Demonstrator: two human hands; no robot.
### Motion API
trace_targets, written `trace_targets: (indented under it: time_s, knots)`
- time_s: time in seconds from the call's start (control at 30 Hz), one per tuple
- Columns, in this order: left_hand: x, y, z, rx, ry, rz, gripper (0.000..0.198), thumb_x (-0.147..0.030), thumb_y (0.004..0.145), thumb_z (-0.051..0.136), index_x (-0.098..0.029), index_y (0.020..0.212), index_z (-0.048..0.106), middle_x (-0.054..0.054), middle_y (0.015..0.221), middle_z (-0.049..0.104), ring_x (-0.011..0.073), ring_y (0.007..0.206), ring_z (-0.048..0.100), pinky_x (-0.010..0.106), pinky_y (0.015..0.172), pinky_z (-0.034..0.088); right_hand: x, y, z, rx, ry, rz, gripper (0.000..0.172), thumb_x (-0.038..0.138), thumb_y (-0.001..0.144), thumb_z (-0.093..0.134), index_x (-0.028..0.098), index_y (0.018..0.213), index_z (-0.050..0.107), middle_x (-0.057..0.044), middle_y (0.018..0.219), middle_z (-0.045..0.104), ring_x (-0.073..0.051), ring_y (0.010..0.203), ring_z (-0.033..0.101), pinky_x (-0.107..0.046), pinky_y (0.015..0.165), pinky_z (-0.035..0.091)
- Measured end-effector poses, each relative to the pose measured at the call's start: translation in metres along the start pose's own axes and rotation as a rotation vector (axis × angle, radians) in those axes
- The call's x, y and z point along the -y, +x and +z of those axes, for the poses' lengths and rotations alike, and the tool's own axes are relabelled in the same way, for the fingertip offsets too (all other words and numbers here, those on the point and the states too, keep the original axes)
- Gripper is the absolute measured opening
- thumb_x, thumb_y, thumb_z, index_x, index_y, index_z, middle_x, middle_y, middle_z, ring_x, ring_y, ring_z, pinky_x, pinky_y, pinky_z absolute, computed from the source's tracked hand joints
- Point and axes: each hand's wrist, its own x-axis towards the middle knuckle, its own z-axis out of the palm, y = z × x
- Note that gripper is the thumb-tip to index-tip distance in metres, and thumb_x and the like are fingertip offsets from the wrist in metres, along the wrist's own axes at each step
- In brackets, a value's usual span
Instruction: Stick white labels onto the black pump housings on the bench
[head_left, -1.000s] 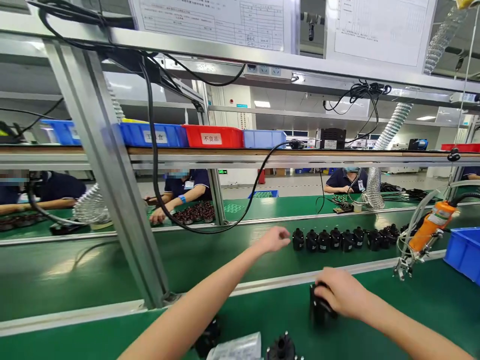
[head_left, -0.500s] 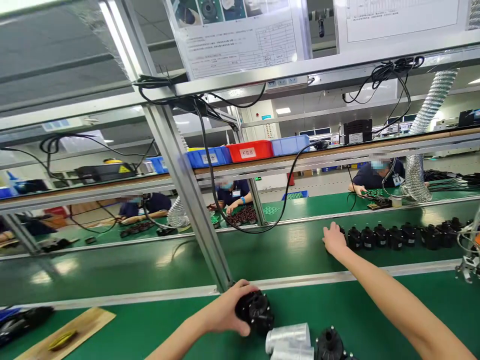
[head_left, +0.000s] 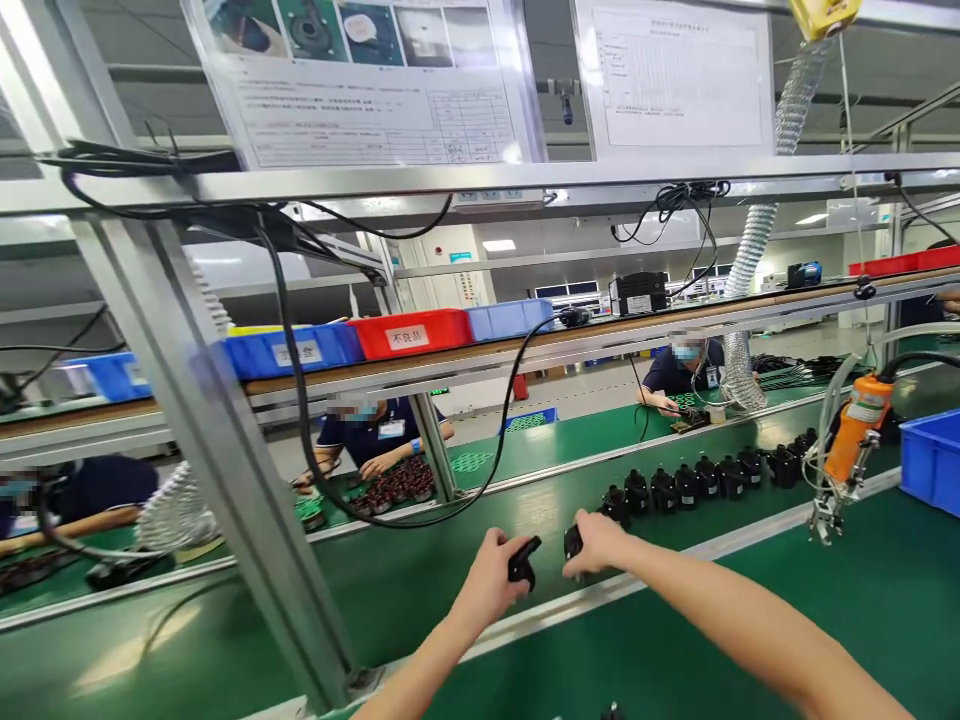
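Observation:
My left hand (head_left: 486, 585) is closed on a black plastic part (head_left: 523, 563), whose short arm sticks out past the fingers. Just across from it, my right hand (head_left: 601, 543) grips another dark part (head_left: 572, 543), mostly covered by the fingers. A small gap separates the two parts, both over the back green strip near its metal rail. Behind my right hand stands a row of several black pump-like housings (head_left: 686, 487), upright with small spouts on top.
An orange power screwdriver (head_left: 855, 430) hangs at right, beside a blue bin (head_left: 934, 460). A slanting metal post (head_left: 225, 450) rises at left. A black cable (head_left: 292, 400) loops down from the frame. Co-workers sit across the line. Red and blue trays (head_left: 409, 335) line the shelf.
My left hand has moved up and forward from the near bench, carrying a black part. My right hand has come left and nearer from the row's end with a part. The view has swung right.

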Motion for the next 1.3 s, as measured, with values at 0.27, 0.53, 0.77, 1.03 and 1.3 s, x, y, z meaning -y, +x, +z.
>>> trace_targets:
  time_s: [0.27,0.53,0.77,1.03,1.3]
  knots:
    - [-0.043,0.085,0.038,0.045,-0.072,0.072,0.040,-0.030,0.099,0.075,-0.018,0.135,0.065,0.012,0.148,0.059,0.0343,0.134,0.058,0.060,0.114,0.049,-0.031,0.015,-0.022,-0.176,-0.014,0.028,0.045,0.036,0.103,0.071,0.017,0.142,0.059,-0.013,0.136,0.063,-0.029,0.119,0.066,-0.052,0.103,0.057]
    - [-0.070,0.012,0.015,0.202,-0.313,0.051,0.050,-0.036,0.097,0.068,-0.021,0.145,0.063,0.015,0.153,0.057,0.0397,0.147,0.049,0.053,0.122,0.040,-0.056,-0.078,-0.036,-0.102,-0.011,-0.084,0.065,0.036,0.097,0.074,0.018,0.154,0.048,-0.017,0.150,0.053,-0.032,0.122,0.063,-0.049,0.103,0.053]
    - [-0.129,-0.120,-0.025,0.772,-0.365,0.191,0.058,-0.033,0.073,0.085,-0.035,0.129,0.072,0.003,0.128,0.074,0.0342,0.116,0.068,0.041,0.097,0.056,-0.024,-0.195,-0.044,0.455,-0.108,-0.510,0.046,0.048,0.069,0.095,0.034,0.108,0.076,0.003,0.087,0.077,-0.024,0.074,0.075,-0.027,0.051,0.041]
    - [-0.121,-0.089,-0.020,0.597,-0.340,0.058,0.048,-0.017,0.064,0.072,-0.032,0.110,0.074,0.000,0.115,0.075,0.0317,0.110,0.067,0.040,0.098,0.053,0.001,-0.201,-0.009,0.413,-0.327,-0.459,0.010,0.020,0.082,0.072,0.024,0.091,0.072,-0.013,0.086,0.079,-0.035,0.070,0.079,-0.032,0.043,0.050]
    - [-0.051,0.064,-0.012,0.106,-0.415,-0.223,0.044,-0.036,0.067,0.084,-0.015,0.105,0.071,0.009,0.090,0.076,0.0299,0.085,0.074,0.036,0.073,0.060,-0.002,-0.171,-0.014,0.287,-0.419,-0.361,0.044,0.035,0.080,0.081,0.017,0.118,0.068,-0.017,0.102,0.077,-0.038,0.082,0.078,-0.042,0.058,0.063]
